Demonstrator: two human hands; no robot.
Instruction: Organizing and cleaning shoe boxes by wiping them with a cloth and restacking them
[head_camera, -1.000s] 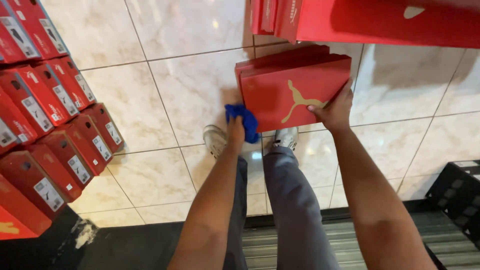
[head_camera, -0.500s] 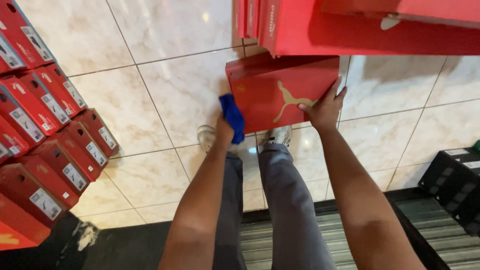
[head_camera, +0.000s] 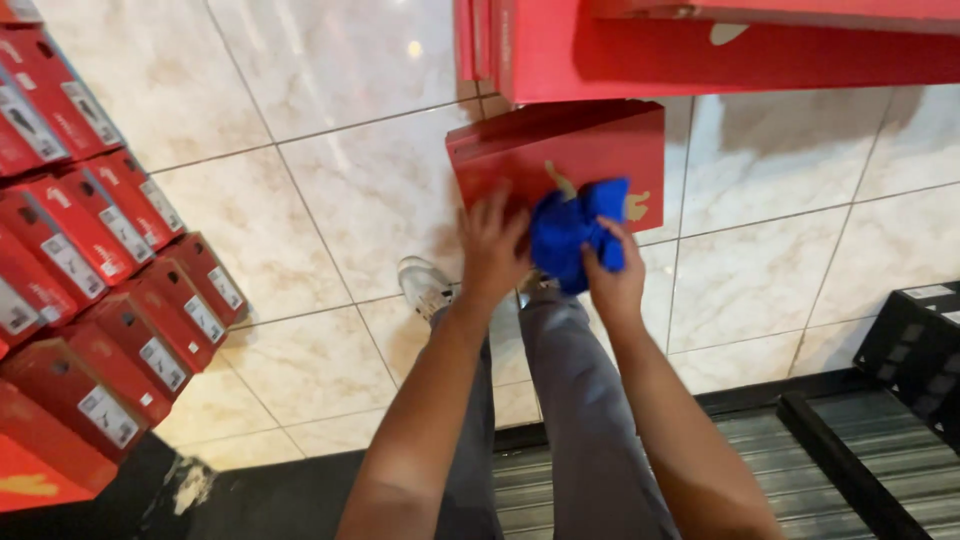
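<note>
A flat red shoe box (head_camera: 590, 150) with a pale animal logo is held up in front of me, just under a row of bigger red boxes (head_camera: 700, 50). My left hand (head_camera: 492, 250) presses against its lower left edge with fingers spread, supporting it. My right hand (head_camera: 612, 285) grips a crumpled blue cloth (head_camera: 570, 235) and holds it against the face of the box, over the logo.
A stepped stack of red shoe boxes (head_camera: 90, 260) with white end labels fills the left side. Below are my grey trousers and a pale sneaker (head_camera: 425, 285) on glossy cream floor tiles (head_camera: 330, 200). A black crate (head_camera: 915, 350) and a black ribbed mat (head_camera: 800, 470) lie at lower right.
The blue cloth has passed from my left hand to my right hand. The right hand left the box's right edge and now presses the cloth on the box's face.
</note>
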